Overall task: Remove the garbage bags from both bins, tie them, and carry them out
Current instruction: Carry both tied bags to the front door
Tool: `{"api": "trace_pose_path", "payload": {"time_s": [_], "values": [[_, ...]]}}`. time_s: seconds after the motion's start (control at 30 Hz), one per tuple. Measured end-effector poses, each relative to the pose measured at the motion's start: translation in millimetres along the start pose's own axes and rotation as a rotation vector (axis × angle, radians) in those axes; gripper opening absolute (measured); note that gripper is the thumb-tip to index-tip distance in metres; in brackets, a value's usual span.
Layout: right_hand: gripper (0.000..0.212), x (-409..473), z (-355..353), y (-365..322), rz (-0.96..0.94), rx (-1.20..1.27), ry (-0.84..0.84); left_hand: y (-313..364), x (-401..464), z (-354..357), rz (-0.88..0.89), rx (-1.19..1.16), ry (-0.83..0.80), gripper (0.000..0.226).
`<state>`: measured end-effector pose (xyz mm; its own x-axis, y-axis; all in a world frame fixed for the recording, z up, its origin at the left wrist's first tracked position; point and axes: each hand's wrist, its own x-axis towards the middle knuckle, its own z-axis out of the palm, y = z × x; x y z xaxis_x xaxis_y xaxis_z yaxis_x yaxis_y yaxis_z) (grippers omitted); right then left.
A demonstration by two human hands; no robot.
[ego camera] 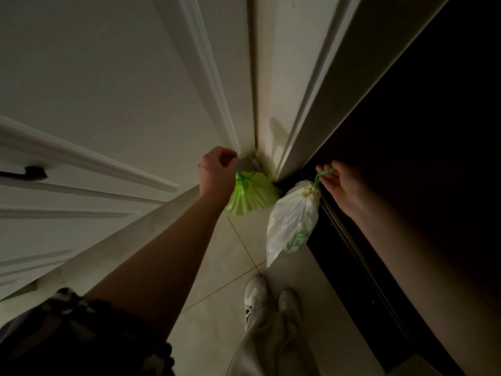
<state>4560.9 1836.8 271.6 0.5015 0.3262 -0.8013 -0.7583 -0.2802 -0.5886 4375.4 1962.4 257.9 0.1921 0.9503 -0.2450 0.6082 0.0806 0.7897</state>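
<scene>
- I count two garbage bags: a green bag (250, 192) and a white bag (291, 222).
- I see two hands: my left hand (217, 169) and my right hand (339, 180).
- Two shoes: one (254, 294), another (288, 301).
- One door handle (25, 173).

Green bag (250, 192); white bag (291, 221) w/ green print; white shoes (254, 295).

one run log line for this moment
left hand: grips green bag | right hand: pinches white bag drawstring | bags: tied, hanging
</scene>
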Motion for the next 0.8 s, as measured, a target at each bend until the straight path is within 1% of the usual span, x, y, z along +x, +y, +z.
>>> {"api": "trace_pose_path", "payload": {"time_s": [0.1,0.17,0.27,0.33,0.4,0.53,0.63,0.73,0.77,0.8], "values": [[0.023,5,15,-20,-0.060,-0.028,0.004,7,15,6,0.047,0.022,0.001,0.011],[0.022,10,20,-23,-0.106,-0.086,0.018,8,22,8,0.080,0.058,-0.029,0.010],[0.025,23,25,-11,-0.143,-0.261,0.045,1,27,11,0.109,0.126,-0.083,0.010],[0.031,33,25,-2,-0.178,-0.399,0.061,-5,29,12,0.106,0.149,-0.100,0.010],[0.032,40,25,2,-0.203,-0.513,0.059,-9,29,12,0.100,0.153,-0.107,0.011],[0.030,45,25,6,-0.215,-0.680,0.030,-15,29,12,0.084,0.182,-0.137,0.012],[0.031,43,21,8,-0.273,-0.778,0.006,-20,27,9,0.079,0.212,-0.162,0.014],[0.027,41,13,10,-0.252,-0.880,0.003,-25,23,5,0.083,0.236,-0.179,0.016],[0.021,43,10,13,-0.251,-0.916,-0.002,-27,22,4,0.089,0.247,-0.186,0.017],[0.011,41,9,16,-0.241,-0.936,-0.006,-29,21,2,0.091,0.263,-0.196,0.018]]}}
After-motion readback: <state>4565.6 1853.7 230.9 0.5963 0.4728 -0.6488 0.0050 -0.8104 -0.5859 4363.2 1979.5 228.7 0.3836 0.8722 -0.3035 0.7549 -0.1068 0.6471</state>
